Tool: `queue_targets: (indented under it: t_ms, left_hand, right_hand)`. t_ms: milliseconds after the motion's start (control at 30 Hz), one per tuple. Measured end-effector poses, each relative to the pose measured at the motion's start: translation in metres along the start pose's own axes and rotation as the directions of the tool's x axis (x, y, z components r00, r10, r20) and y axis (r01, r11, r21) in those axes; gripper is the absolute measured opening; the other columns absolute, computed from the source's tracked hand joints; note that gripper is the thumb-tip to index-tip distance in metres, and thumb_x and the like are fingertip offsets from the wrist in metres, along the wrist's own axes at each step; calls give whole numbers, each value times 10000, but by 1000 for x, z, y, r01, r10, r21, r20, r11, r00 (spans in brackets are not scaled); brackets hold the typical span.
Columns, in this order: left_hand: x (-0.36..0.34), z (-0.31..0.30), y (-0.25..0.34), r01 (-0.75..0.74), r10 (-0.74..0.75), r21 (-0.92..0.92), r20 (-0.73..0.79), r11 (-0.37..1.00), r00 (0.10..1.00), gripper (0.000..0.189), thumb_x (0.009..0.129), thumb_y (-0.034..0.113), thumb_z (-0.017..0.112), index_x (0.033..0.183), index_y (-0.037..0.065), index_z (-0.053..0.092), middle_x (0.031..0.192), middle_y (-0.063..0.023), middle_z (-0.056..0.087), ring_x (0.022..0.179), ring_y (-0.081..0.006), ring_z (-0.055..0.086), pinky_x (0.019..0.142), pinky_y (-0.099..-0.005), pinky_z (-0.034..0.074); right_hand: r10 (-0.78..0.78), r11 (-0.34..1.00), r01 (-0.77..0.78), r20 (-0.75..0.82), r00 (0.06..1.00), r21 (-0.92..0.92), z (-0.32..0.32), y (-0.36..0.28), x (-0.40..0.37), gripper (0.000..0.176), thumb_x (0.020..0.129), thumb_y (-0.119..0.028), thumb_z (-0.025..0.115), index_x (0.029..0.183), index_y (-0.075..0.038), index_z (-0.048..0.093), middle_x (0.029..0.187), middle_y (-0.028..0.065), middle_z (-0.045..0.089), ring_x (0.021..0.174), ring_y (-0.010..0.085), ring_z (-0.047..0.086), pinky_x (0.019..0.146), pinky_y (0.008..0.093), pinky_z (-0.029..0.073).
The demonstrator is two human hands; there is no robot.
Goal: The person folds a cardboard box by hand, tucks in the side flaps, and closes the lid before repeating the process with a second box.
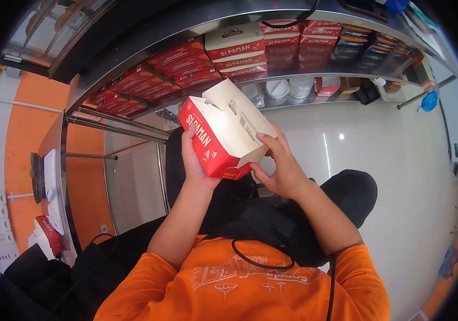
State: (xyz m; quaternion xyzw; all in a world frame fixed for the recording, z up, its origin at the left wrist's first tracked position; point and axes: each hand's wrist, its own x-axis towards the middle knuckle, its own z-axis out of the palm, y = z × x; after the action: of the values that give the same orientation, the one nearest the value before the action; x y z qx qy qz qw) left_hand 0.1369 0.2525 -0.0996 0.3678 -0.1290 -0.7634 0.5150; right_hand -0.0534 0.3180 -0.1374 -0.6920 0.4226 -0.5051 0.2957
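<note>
A red and cream cardboard food box (pixel 219 132), printed "SI PAMAN", is held tilted above my lap. Its cream lid panel lies over the top, with a gap showing at the far left corner. My left hand (pixel 195 158) grips the red side, thumb on the printed face and the other fingers hidden beneath. At the box's right end, my right hand (pixel 282 166) has its fingers bent around the lid edge and corner, with the thumb near the lower corner.
Stacked red boxes (pixel 186 64) and dark boxes (pixel 351 47) fill a metal shelf (pixel 314 74) ahead. White tubs (pixel 277 90) stand on the level below. Another red box (pixel 48 235) is at the far left, by a table (pixel 52 128). Glossy pale floor (pixel 357 139) lies to the right.
</note>
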Motion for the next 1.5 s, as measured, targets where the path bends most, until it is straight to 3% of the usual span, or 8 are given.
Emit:
queue_targets:
  t_ms: [233, 433, 600, 667, 800, 933, 1200, 1500]
  left_hand:
    - [-1, -2, -4, -9, 9, -4, 9, 1000, 1000, 613, 952, 488, 542, 1412, 84, 509, 1341, -123, 627, 1208, -296, 625, 1048, -474, 482]
    - [-5, 7, -20, -35, 34, 59, 25, 998, 999, 672, 956, 587, 515, 1419, 101, 508, 1374, -106, 609, 1250, -276, 598, 1088, -468, 450]
    - [-13, -4, -16, 65, -66, 111, 12, 992, 998, 988, 867, 721, 593, 1535, 69, 268, 1640, -130, 136, 1519, -342, 136, 1132, -625, 265]
    - [-4, -14, -15, -113, 124, 129, -77, 985, 989, 786, 971, 585, 534, 1519, 65, 317, 1608, -114, 246, 1493, -281, 220, 1175, -541, 229]
    - [-4, -15, 0, -376, 309, 285, 254, 882, 917, 570, 1077, 312, 449, 1566, 66, 289, 1587, -105, 341, 1441, -234, 319, 1192, -426, 232]
    - [-13, -4, 6, -681, 362, 577, 579, 451, 731, 616, 1076, 298, 493, 1584, 44, 256, 1581, -106, 356, 1311, -175, 431, 1109, -342, 343]
    - [-20, -7, 12, -778, 367, 547, 687, 308, 628, 564, 831, 403, 837, 1230, 47, 657, 1217, -55, 549, 1036, -119, 508, 818, -249, 398]
    - [-25, -1, 1, -747, 581, 538, 485, 390, 653, 355, 831, 200, 856, 1017, 42, 598, 1033, -44, 533, 907, -125, 498, 803, -265, 409]
  right_hand:
    - [-6, 996, 5, 13, 1000, 92, 10, 13, -7, 1049, 807, 1, 787, 1604, -130, 117, 1573, 281, 272, 1408, 421, 406, 1000, 437, 532]
    - [-58, 993, 59, 19, 998, -102, 15, -4, -4, 1110, 802, -138, 824, 1604, -19, 66, 1534, 329, 305, 1415, 501, 349, 1162, 473, 349]
    - [90, 996, -88, -263, 961, 16, -6, 10, -2, 920, 837, -172, 817, 1548, 58, 281, 1526, 287, 369, 1388, 384, 439, 1131, 406, 380]
    - [212, 970, -150, -362, 908, 191, -20, 17, 4, 788, 896, -195, 770, 1517, 65, 361, 1492, 247, 435, 1344, 318, 492, 1112, 377, 401]
    - [486, 743, -157, -362, 796, 651, -46, 25, 11, 573, 1014, -248, 637, 1468, 51, 453, 1368, 162, 585, 1229, 211, 583, 1053, 334, 458]
    - [601, 522, -160, -229, 766, 838, -56, 26, 13, 498, 1050, -392, 546, 1360, -2, 537, 1264, 91, 649, 1160, 173, 622, 1011, 342, 490]
    - [683, 279, -104, -121, 720, 955, -54, 31, 15, 507, 1037, -446, 545, 1315, -23, 560, 1260, 108, 645, 1158, 199, 627, 1012, 370, 498]
    - [629, 212, -114, -46, 776, 971, -41, 27, 18, 531, 1050, -451, 509, 1342, -9, 531, 1282, 116, 633, 1186, 214, 616, 1027, 391, 492]
